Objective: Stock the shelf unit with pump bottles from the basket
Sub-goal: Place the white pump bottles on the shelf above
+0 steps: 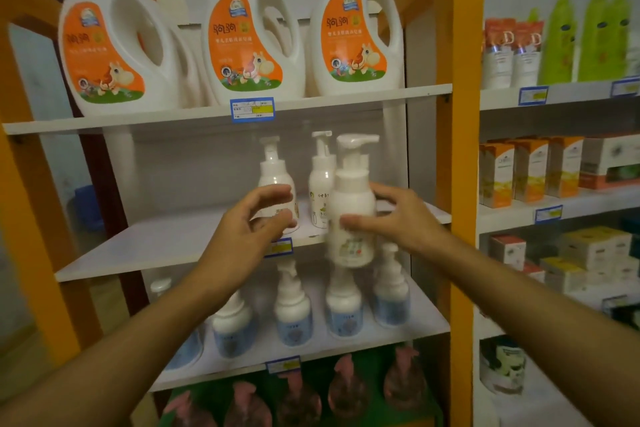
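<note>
My right hand (pixel 391 215) is shut on a white pump bottle (pixel 351 198), held upright in front of the middle shelf (pixel 156 243) at its right end, with the base below the shelf's front edge. Two more white pump bottles stand on that shelf, one (pixel 275 173) to the left and one (pixel 320 177) just behind the held bottle. My left hand (pixel 252 222) is curved in a C in front of the left bottle's lower body. Finger and thumb are apart, and both lie in front of the bottle. No basket is in view.
The orange-framed shelf unit (pixel 457 149) carries large white detergent jugs (pixel 249 35) on top, blue-labelled pump bottles (pixel 294 308) on the shelf below and dark pump bottles at the bottom. The left half of the middle shelf is bare. A neighbouring shelf unit (pixel 554 208) at right holds boxes and tubes.
</note>
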